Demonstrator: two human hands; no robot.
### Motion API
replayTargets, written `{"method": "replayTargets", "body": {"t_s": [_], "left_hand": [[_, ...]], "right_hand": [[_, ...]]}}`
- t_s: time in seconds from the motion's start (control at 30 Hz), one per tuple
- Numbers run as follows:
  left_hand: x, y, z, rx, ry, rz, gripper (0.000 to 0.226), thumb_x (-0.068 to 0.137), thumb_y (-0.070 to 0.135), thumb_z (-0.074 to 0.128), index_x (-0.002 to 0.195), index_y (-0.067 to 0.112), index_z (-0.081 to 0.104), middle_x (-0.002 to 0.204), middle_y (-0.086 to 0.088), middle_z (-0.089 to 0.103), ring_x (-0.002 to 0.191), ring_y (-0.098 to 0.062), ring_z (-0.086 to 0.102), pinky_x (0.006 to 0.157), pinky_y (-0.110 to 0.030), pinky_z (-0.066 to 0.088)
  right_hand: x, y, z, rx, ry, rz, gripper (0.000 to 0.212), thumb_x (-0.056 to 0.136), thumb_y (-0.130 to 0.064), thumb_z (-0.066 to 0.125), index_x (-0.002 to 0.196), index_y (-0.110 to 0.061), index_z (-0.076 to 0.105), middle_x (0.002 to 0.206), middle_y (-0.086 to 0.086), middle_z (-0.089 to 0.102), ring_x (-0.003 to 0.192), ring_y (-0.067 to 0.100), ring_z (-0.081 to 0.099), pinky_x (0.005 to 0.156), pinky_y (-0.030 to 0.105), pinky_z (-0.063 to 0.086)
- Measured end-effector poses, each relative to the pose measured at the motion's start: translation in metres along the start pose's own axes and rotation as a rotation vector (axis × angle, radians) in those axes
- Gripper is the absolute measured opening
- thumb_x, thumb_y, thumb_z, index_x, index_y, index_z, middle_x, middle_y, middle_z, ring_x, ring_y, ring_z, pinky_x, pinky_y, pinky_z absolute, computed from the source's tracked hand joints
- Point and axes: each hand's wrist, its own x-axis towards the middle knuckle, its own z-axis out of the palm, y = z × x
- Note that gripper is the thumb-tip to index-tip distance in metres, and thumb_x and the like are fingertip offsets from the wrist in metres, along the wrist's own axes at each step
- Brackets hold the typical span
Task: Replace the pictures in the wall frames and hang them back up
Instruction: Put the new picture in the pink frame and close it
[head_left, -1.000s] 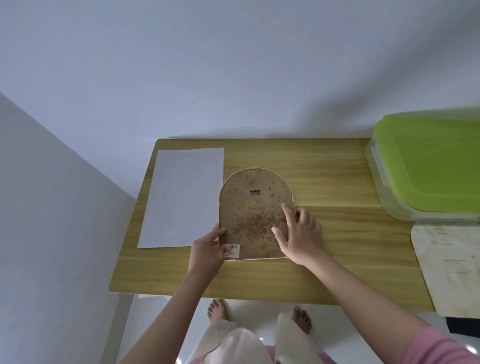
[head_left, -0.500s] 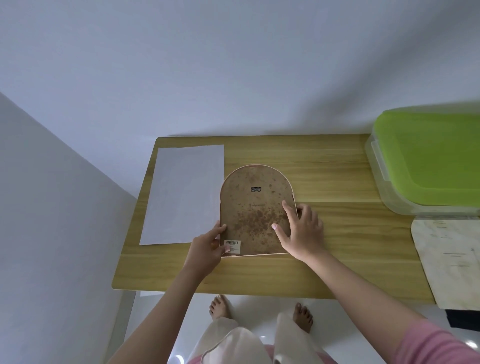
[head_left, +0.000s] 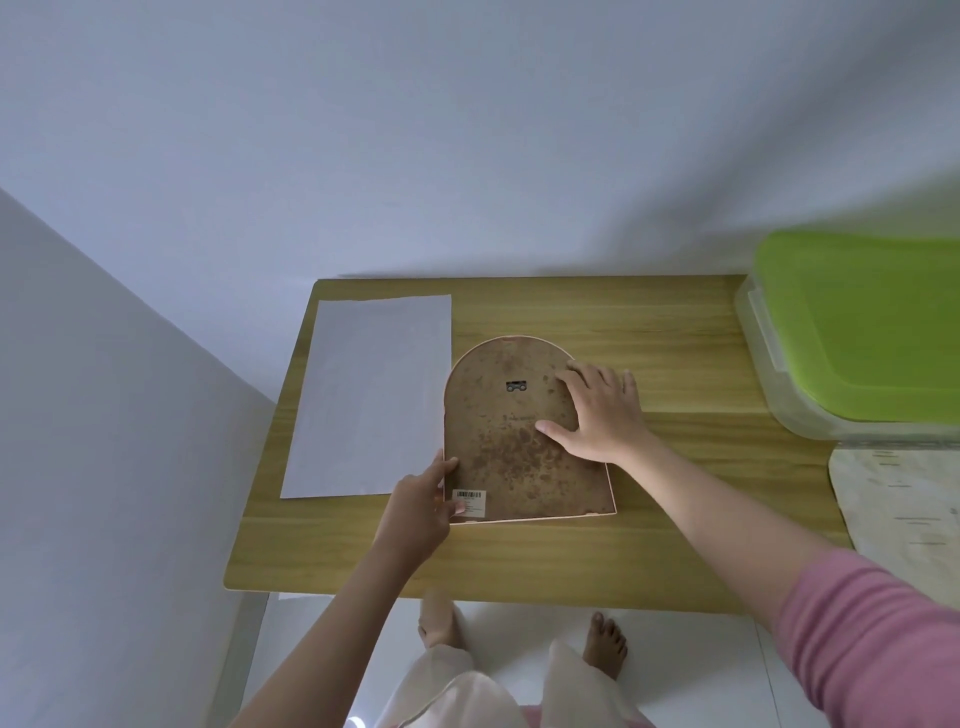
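An arch-shaped picture frame (head_left: 511, 457) lies face down on the wooden table (head_left: 649, 540), showing its stained brown backing, a small metal hanger (head_left: 516, 386) and a barcode sticker (head_left: 469, 502). My left hand (head_left: 421, 512) holds the frame's lower left corner, thumb on the backing. My right hand (head_left: 597, 413) rests on the upper right part of the backing with fingers spread and slightly bent. A white sheet of paper (head_left: 369, 395) lies just left of the frame.
A clear plastic box with a green lid (head_left: 862, 332) stands at the table's right end. A pale marbled surface (head_left: 904, 514) adjoins the table at the right. The wall rises behind the table and on the left. Bare feet (head_left: 602, 644) show below the front edge.
My right hand has slid from the frame's right edge up to the upper right of the backing. The left hand stays at the lower left corner.
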Motion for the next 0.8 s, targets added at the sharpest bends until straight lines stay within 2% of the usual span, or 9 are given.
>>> {"method": "replayTargets", "body": {"t_s": [0.13, 0.23, 0.3, 0.4, 0.53, 0.8], "left_hand": [[0.002, -0.001, 0.001, 0.012, -0.004, 0.003, 0.057, 0.081, 0.010, 0.070, 0.133, 0.013, 0.048, 0.131, -0.003, 0.057, 0.107, -0.018, 0.061, 0.090, -0.021, 0.047], [0.009, 0.001, -0.003, 0.093, -0.015, 0.036, 0.055, 0.076, 0.015, 0.073, 0.128, 0.013, 0.053, 0.123, -0.003, 0.060, 0.109, -0.020, 0.056, 0.093, -0.029, 0.049], [0.020, 0.009, -0.010, 0.205, -0.027, 0.038, 0.056, 0.073, 0.024, 0.074, 0.125, 0.016, 0.053, 0.117, -0.005, 0.057, 0.113, -0.022, 0.047, 0.089, -0.034, 0.049], [0.047, 0.024, -0.021, 0.292, -0.075, 0.012, 0.075, 0.070, 0.039, 0.074, 0.135, 0.018, 0.042, 0.124, -0.009, 0.045, 0.122, -0.025, 0.034, 0.092, -0.036, 0.043], [0.091, 0.037, -0.027, 0.295, -0.188, -0.037, 0.098, 0.065, 0.051, 0.076, 0.144, 0.027, 0.024, 0.139, -0.010, 0.029, 0.132, -0.029, 0.021, 0.102, -0.045, 0.038], [0.132, 0.041, -0.024, 0.435, -0.203, -0.006, 0.115, 0.056, 0.062, 0.077, 0.146, 0.038, 0.010, 0.137, -0.009, 0.020, 0.129, -0.030, 0.021, 0.098, -0.045, 0.040]], "right_hand": [[0.002, 0.001, 0.009, 0.044, -0.089, 0.034, 0.085, 0.076, -0.081, 0.028, 0.147, -0.037, 0.014, 0.158, -0.011, 0.005, 0.143, 0.026, 0.013, 0.110, 0.065, 0.007], [-0.001, 0.002, 0.015, 0.045, -0.098, 0.044, 0.088, 0.072, -0.085, 0.013, 0.147, -0.040, 0.005, 0.158, -0.013, -0.003, 0.144, 0.027, 0.010, 0.110, 0.065, 0.006], [-0.002, 0.002, 0.017, 0.040, -0.098, 0.048, 0.092, 0.069, -0.087, 0.005, 0.148, -0.040, 0.000, 0.158, -0.013, -0.008, 0.145, 0.027, 0.007, 0.111, 0.063, 0.005], [-0.003, 0.003, 0.019, 0.058, -0.087, 0.044, 0.094, 0.066, -0.087, -0.004, 0.148, -0.040, -0.003, 0.158, -0.013, -0.010, 0.145, 0.026, 0.005, 0.112, 0.062, 0.003], [-0.003, 0.004, 0.022, 0.059, -0.077, 0.050, 0.087, 0.071, -0.083, 0.004, 0.147, -0.041, -0.004, 0.158, -0.014, -0.012, 0.145, 0.026, 0.005, 0.112, 0.060, 0.005], [-0.003, 0.004, 0.025, 0.062, -0.063, 0.047, 0.086, 0.073, -0.083, 0.008, 0.148, -0.040, -0.002, 0.158, -0.012, -0.010, 0.144, 0.028, 0.007, 0.113, 0.061, 0.008]]}}
